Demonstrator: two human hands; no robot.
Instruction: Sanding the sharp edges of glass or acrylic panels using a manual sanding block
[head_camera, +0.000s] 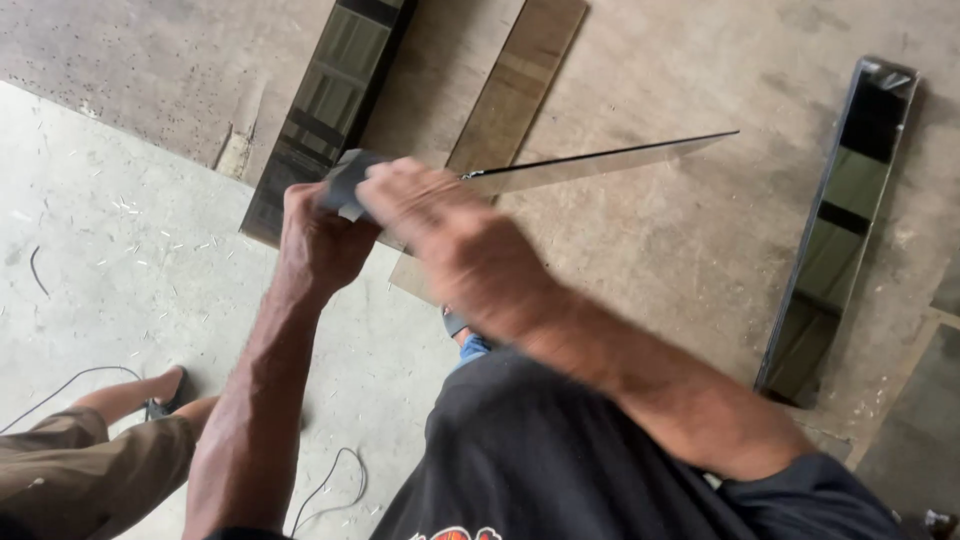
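A: Glass strip (600, 158) — where was it?

B: Held edge-on above the plywood floor (680, 230). The left hand (318, 238) clenched its near end through a grey pad (345, 185). The right hand (455, 240) covered that end, blurred; its grip was unclear.

A: Beyond?

B: Dark glass panels (330, 100) lay flat, partly cut off.

No packages, labels, signs or screens visible.
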